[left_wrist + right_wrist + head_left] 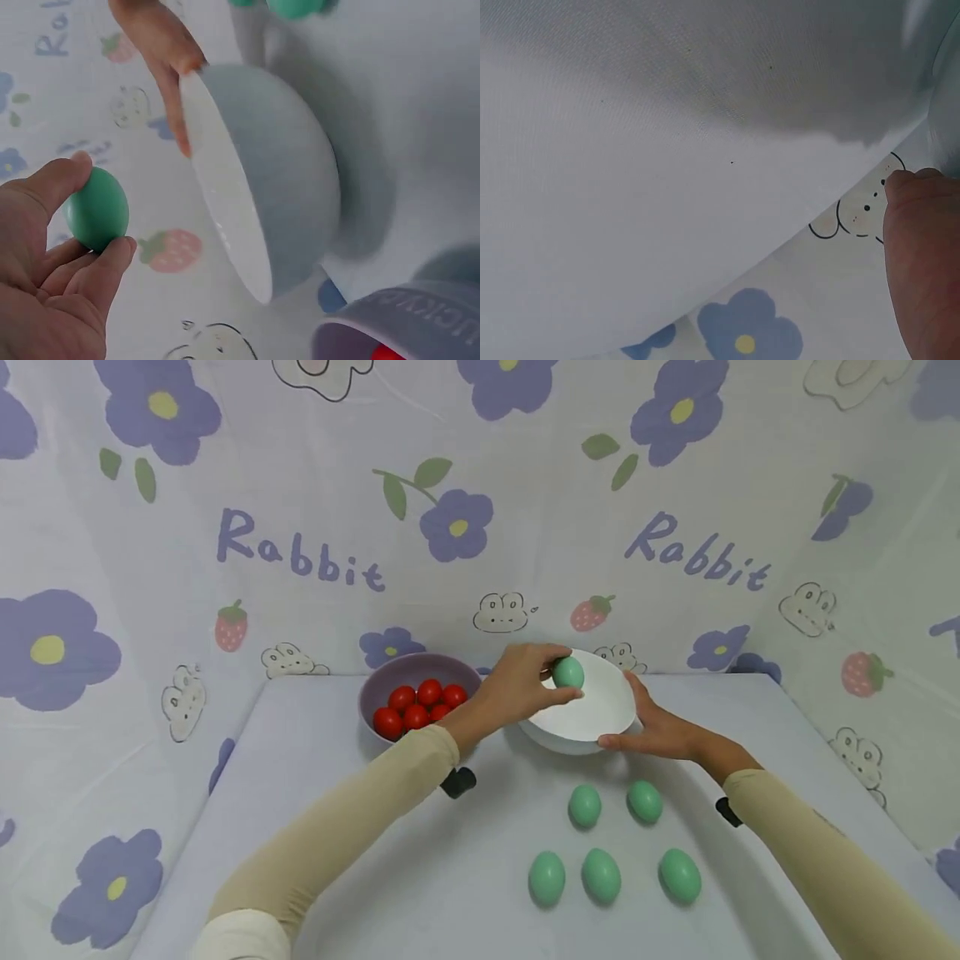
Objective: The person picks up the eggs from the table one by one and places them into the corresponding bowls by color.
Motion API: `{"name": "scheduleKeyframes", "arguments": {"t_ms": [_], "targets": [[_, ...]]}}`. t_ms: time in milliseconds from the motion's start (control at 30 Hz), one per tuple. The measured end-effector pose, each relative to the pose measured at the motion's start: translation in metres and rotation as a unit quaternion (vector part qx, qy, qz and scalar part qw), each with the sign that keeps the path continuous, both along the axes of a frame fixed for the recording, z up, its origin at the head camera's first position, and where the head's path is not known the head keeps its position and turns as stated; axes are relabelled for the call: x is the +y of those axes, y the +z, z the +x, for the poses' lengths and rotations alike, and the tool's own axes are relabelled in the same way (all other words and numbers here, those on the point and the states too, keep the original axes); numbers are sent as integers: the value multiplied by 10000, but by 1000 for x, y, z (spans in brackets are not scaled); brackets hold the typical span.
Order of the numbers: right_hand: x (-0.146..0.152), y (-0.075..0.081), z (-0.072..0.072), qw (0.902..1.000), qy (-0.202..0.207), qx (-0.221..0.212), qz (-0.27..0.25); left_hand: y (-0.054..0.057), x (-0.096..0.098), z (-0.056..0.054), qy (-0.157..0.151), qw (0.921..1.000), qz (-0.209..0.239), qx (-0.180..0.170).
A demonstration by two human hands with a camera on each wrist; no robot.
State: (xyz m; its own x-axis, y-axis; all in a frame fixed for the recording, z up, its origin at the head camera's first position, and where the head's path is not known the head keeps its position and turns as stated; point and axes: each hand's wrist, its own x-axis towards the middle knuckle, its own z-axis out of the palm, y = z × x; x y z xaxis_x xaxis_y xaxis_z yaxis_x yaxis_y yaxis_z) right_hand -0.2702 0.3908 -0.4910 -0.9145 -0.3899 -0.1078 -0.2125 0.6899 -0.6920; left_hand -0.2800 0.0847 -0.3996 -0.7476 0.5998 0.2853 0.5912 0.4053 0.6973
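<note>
A green egg [568, 674] is in the left hand [521, 681], above the mouth of a white-lined bowl [596, 706] and apart from it. The grip is narrow: the thumb presses one side of the shell and the fingertips the other, as the left wrist view shows. A fingertip pinch like this probably suits a smooth, rounded thing, since most of the egg stays free of the palm.

The right hand [660, 727] grips the bowl's rim between three and five o'clock, thumb on the near edge and fingers round the far right side, likely to steady it. Whether the bowl's base sits flat on the table I cannot tell. The part of its inside that shows is plain white; the rest is hidden behind the left hand.

At nine o'clock from this bowl stands a purple bowl [412, 668], with lettering on its outer wall; it holds at least six glossy red balls [416, 718], partly covered by the left forearm.

Five more green eggs [602, 876] lie loose on the white tabletop [420, 877], from five to just past six o'clock of the white-lined bowl, spaced apart and on the near side, perhaps for easy reach. Beyond, at twelve o'clock, hangs a flower-printed cloth [540, 485].
</note>
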Motion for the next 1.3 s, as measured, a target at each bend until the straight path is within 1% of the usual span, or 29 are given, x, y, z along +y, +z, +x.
{"name": "scheduleKeyframes", "arguments": {"t_ms": [100, 167, 200, 267, 367, 400, 467, 533, 600, 667, 767, 867, 967, 1067, 1200, 1300], "targets": [[0, 4, 1, 9999, -4, -102, 52, -7, 10, -22, 108, 9996, -251, 61], [0, 6, 3, 9998, -57, -145, 106, -16, 15, -35, 205, 9986, -487, 1], [0, 6, 3, 9997, -90, -175, 109, -21, 17, -40, 281, 9971, -705, -33], [0, 6, 4, 9995, -143, -242, 163, -33, 22, -48, 438, 9917, -1208, -101], [1, 3, 5, 9990, -177, -368, 185, -50, 29, -57, 583, 9786, -1965, -198], [1, 2, 5, 9989, -172, -388, 177, -54, 32, -59, 582, 9742, -2173, -168], [3, 2, 6, 9990, -169, -389, 143, -61, 38, -62, 503, 9684, -2442, -85], [4, 3, 7, 9991, -177, -381, 104, -64, 45, -65, 396, 9629, -2669, 105], [6, 5, 7, 9990, -204, -369, 173, -66, 52, -66, 305, 9563, -2894, 292], [6, 7, 6, 9987, -197, -388, 250, -66, 57, -67, 290, 9485, -3131, 392], [8, 8, 4, 9984, -190, -412, 331, -65, 63, -66, 326, 9411, -3344, 369], [8, 11, 1, 9985, -190, -414, 312, -62, 63, -66, 378, 9380, -3423, 381], [7, 13, 0, 9983, -226, -430, 330, -60, 62, -66, 366, 9376, -3429, 442], [8, 14, 1, 9980, -269, -466, 344, -61, 63, -67, 339, 9357, -3473, 515], [7, 14, 4, 9974, -294, -545, 377, -64, 64, -66, 351, 9306, -3593, 609], [7, 13, 4, 9973, -276, -561, 386, -64, 65, -66, 397, 9299, -3597, 663]]}}
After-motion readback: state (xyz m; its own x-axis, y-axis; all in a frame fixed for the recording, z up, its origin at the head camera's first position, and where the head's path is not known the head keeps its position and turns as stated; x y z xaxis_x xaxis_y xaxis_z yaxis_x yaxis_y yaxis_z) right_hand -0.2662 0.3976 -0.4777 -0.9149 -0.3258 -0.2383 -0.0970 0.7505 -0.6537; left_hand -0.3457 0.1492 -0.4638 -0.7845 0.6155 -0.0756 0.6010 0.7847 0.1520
